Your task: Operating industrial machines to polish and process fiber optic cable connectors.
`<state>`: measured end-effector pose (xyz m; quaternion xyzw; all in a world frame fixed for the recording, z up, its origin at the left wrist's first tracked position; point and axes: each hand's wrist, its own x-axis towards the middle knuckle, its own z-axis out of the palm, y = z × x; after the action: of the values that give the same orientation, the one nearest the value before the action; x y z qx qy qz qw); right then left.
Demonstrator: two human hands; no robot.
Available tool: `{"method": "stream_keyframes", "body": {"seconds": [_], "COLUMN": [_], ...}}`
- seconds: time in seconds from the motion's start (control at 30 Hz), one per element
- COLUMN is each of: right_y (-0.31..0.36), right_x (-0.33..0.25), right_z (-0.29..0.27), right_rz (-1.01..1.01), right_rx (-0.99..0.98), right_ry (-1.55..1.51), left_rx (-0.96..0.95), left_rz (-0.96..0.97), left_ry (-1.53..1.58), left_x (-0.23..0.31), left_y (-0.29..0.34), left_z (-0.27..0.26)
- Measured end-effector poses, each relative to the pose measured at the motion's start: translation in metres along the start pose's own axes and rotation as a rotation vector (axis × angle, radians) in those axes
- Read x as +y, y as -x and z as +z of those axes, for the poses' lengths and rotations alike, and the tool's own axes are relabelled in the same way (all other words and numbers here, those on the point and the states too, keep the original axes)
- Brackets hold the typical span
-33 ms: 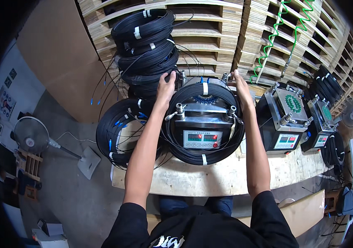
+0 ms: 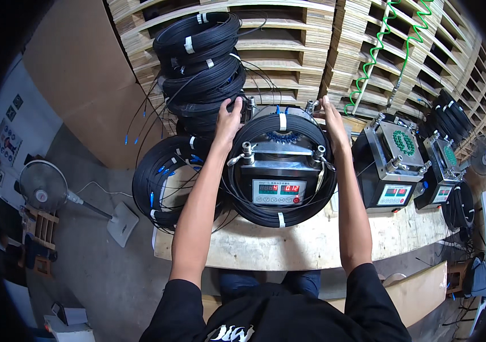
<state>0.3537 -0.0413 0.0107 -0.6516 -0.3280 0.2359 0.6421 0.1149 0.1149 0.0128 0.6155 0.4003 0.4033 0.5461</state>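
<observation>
Both hands are at the far rim of a black cable coil (image 2: 280,171) that lies looped around a grey machine (image 2: 278,171) in the middle of the wooden workbench (image 2: 311,245). The left hand (image 2: 229,122) rests at about eleven o'clock on the coil, fingers curled over the cable there; the right hand (image 2: 329,117) sits at about one o'clock, fingers spread along the rim beside a metal post. Whether either hand truly clenches the cable or only presses on it cannot be told from this height. The coil is bound with white tape at twelve and at six o'clock, and the machine's red display (image 2: 278,190) shows inside the ring, near its lower edge. My reading is that the coil is being either seated on or freed from the posts, with the hands working the back edge. The next move calls for an even grip on both sides so the loops stay together and do not snag on the two clamp knobs at the machine's front corners. At nine o'clock from the machine a second coil (image 2: 166,182) with blue ends lies on the bench, and a stack of coils (image 2: 200,62) rises at eleven o'clock. More machines (image 2: 394,165) stand at three o'clock.
</observation>
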Motion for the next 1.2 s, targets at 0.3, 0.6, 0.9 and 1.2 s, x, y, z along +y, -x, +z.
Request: {"method": "stream_keyframes", "body": {"seconds": [0.3, 0.6, 0.9, 1.2], "right_y": [0.005, 0.015, 0.015, 0.012], "right_x": [-0.011, -0.023, -0.016, -0.011], "right_z": [0.004, 0.013, 0.011, 0.008], "right_rz": [-0.017, -0.001, -0.088, -0.139], "right_rx": [0.05, -0.044, 0.048, 0.027], "right_ry": [0.126, 0.061, 0.035, 0.16], "left_rx": [-0.247, 0.027, -0.24, -0.136], "left_rz": [0.106, 0.064, 0.148, 0.11], "left_ry": [0.016, -0.181, -0.066, -0.058], "left_x": [0.003, -0.022, 0.014, 0.006], "left_y": [-0.002, -0.022, 0.011, 0.008], "left_z": [-0.006, -0.018, -0.01, -0.004]}}
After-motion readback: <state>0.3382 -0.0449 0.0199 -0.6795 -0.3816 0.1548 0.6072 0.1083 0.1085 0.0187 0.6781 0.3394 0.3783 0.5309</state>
